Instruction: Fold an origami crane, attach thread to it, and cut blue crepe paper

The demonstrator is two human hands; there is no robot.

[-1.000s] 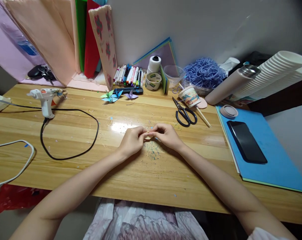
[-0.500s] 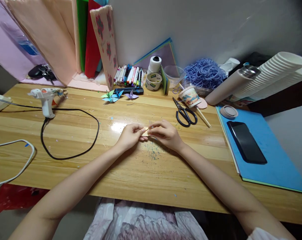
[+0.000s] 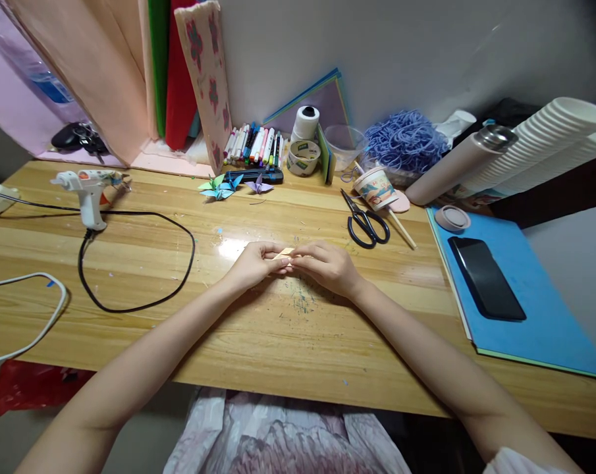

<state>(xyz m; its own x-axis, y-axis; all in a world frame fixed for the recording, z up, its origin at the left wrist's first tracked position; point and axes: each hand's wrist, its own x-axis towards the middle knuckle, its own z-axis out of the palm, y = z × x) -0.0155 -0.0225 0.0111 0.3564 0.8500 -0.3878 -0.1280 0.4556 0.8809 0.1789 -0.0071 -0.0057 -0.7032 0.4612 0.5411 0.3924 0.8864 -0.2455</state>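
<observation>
A small piece of pale yellow folded paper (image 3: 284,253) is held between both hands, just above the middle of the wooden table (image 3: 258,336). My left hand (image 3: 258,265) pinches its left side, thumb in front and fingers behind. From the right, my right hand (image 3: 326,266) closes its fingertips on the other end, covering much of it. Several small folded paper cranes (image 3: 222,187) in green, blue and purple sit farther back on the table.
Black-handled scissors (image 3: 364,224) and a paper cup (image 3: 375,188) with a stick lie back right. A phone (image 3: 486,278) rests on blue sheets (image 3: 544,316). At left stands a glue gun (image 3: 87,197) with a looping black cord (image 3: 193,253). Markers (image 3: 255,145) and tape (image 3: 303,158) line the back.
My right fingers have drawn closer in on the paper and now lie flatter over its right end. The paper has tilted slightly, and the left hand has shifted a little.
</observation>
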